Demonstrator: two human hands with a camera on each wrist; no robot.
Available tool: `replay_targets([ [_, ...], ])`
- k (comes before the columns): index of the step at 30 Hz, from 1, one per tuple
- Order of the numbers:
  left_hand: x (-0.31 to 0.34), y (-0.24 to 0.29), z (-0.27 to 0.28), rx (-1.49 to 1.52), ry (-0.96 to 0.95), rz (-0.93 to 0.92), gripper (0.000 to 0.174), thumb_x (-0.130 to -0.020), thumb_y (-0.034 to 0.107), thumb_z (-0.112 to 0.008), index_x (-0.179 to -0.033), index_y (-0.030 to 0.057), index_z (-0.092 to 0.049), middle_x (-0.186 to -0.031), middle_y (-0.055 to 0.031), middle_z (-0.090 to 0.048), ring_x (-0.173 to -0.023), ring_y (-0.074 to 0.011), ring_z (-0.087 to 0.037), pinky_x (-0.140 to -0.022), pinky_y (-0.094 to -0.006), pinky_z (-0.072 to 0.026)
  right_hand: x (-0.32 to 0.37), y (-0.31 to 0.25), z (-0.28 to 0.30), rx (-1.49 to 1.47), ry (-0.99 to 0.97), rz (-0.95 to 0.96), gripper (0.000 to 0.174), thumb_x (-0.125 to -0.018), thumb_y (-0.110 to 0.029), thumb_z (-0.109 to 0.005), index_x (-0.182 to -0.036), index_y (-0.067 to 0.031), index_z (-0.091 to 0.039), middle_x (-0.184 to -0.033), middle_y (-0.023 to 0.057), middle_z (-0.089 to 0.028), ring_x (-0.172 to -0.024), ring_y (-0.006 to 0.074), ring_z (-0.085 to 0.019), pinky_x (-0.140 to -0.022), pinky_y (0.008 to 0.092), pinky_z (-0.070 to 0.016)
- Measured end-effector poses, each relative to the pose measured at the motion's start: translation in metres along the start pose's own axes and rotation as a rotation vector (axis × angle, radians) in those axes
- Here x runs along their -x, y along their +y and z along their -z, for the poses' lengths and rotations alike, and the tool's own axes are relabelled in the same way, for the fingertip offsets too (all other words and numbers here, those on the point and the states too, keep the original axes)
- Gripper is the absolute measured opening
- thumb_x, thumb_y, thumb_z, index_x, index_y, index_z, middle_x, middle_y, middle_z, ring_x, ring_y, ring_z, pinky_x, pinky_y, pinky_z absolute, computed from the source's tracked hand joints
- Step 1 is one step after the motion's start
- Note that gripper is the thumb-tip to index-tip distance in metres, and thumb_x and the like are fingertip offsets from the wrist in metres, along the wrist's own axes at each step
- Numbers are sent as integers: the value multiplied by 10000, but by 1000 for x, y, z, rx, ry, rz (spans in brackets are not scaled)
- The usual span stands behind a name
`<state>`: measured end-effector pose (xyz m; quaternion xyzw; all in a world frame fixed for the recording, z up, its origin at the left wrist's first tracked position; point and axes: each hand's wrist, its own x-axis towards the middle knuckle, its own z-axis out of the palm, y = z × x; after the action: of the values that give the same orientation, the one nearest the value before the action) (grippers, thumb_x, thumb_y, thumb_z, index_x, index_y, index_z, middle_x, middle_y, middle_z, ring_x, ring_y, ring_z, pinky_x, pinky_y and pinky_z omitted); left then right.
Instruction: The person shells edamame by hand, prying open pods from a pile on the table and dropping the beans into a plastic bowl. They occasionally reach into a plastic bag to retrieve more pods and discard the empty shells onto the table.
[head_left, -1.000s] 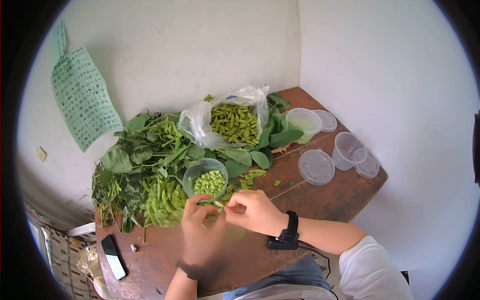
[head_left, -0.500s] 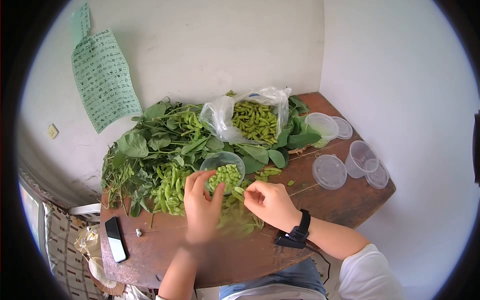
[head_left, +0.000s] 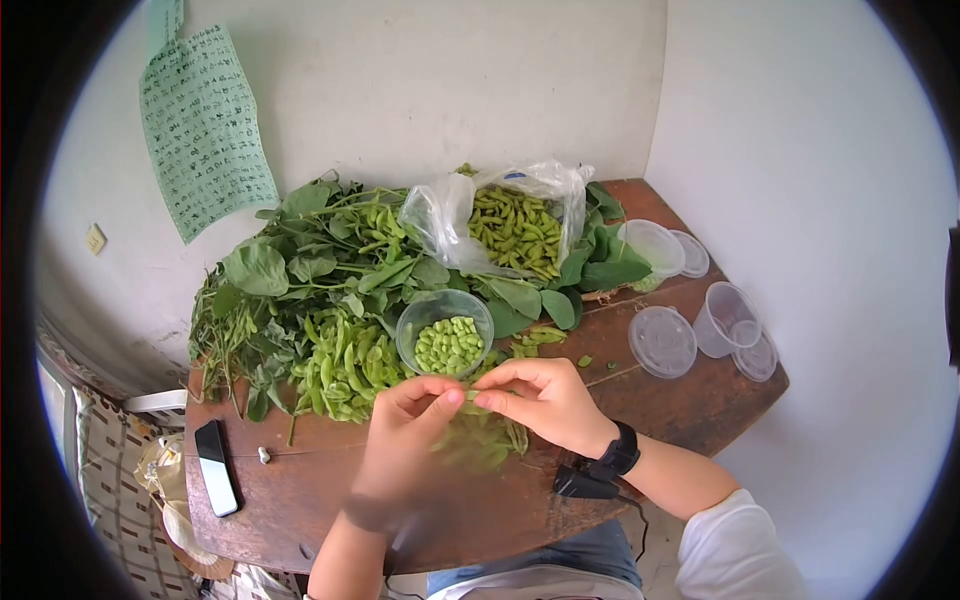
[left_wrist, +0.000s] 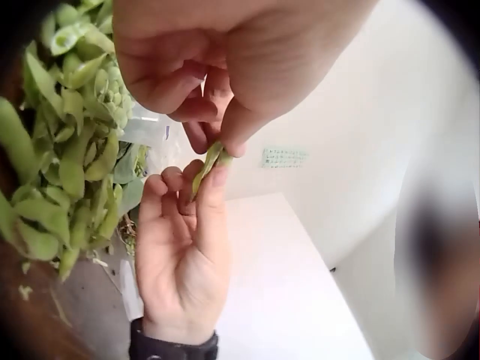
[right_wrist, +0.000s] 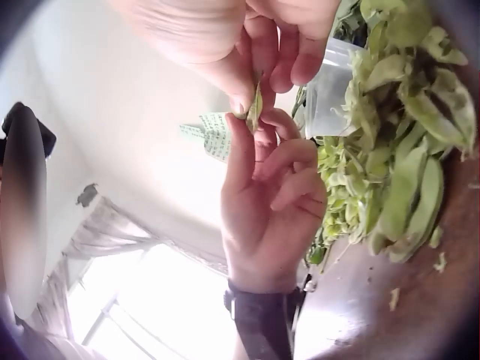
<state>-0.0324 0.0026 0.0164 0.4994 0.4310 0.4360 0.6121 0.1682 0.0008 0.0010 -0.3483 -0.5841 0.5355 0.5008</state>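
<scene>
A soybean pod (left_wrist: 209, 169) is pinched between both hands, just in front of a clear plastic tub (head_left: 402, 322). Its near end lies between the thumb and fingers of my left hand (head_left: 400, 430). On the other end, my right hand (head_left: 548, 405) pinches with thumb and fingertips. The right wrist view shows the pod (right_wrist: 256, 109) edge-on, looking split along its seam. Shelled green soybeans (head_left: 448, 346) fill the lower part of the tub. Loose pods and husks (head_left: 478, 440) lie under the hands.
Leafy soybean stalks (head_left: 255, 270) and a heap of pods (head_left: 345, 365) cover the left side. Behind the tub stands a plastic bag (head_left: 437, 222) of pods. Clear lids (head_left: 662, 342) and an upright cup (head_left: 722, 320) stand right. A phone (head_left: 216, 468) lies at the left edge.
Half a second ago the left hand was spread beside the tub while the right held a pod. Now both hands meet on the pod. The head view has shifted too.
</scene>
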Motion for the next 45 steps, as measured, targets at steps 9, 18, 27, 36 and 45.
replay_targets([
  [9, 2, -3, 5, 115, -70, 124, 177, -943, 145, -703, -1026, -8, -676, -747, 20, -573, -578, -44, -439, -489, -194, -336, -4, -10, 10, -172, -116, -225, 143, -912, -33, -712, -1045, 16, -719, -976, 53, -727, -864, 79, -651, -782, 221, -522],
  [18, -2, 1, -23, -1018, 230, -933, 139, -750, 2, -805, -880, 26, -763, -908, -58, -722, -750, -164, -637, -572, -265, -483, -2, -2, 4, -60, 95, -43, 121, -918, -33, -702, -1009, 45, -719, -974, 72, -720, -863, 96, -654, -755, 227, -517],
  [27, -2, -5, -40, -658, 260, -661, 217, -813, -47, -733, -1029, -54, -715, -973, -161, -720, -841, -214, -696, -745, -290, -545, 2, -5, -4, 445, 339, 679, 143, -786, 48, -765, -908, 11, -700, -877, 100, -698, -818, 245, -663, -710, 329, -532],
  [36, -8, -5, -28, -908, 221, -797, 200, -827, -70, -697, -1027, -70, -687, -986, -167, -708, -833, -257, -694, -749, -312, -549, 0, 0, -3, 405, 288, 598, 84, -859, 4, -701, -942, 13, -695, -888, 120, -692, -832, 273, -653, -719, 352, -531],
  [45, -14, 4, -24, -687, 162, -576, 147, -830, -32, -658, -970, -58, -694, -902, -157, -713, -802, -230, -700, -743, -309, -555, -2, -2, 2, 301, 194, 409, 119, -891, -29, -698, -1007, -9, -680, -945, 99, -692, -822, 206, -678, -750, 302, -536],
])
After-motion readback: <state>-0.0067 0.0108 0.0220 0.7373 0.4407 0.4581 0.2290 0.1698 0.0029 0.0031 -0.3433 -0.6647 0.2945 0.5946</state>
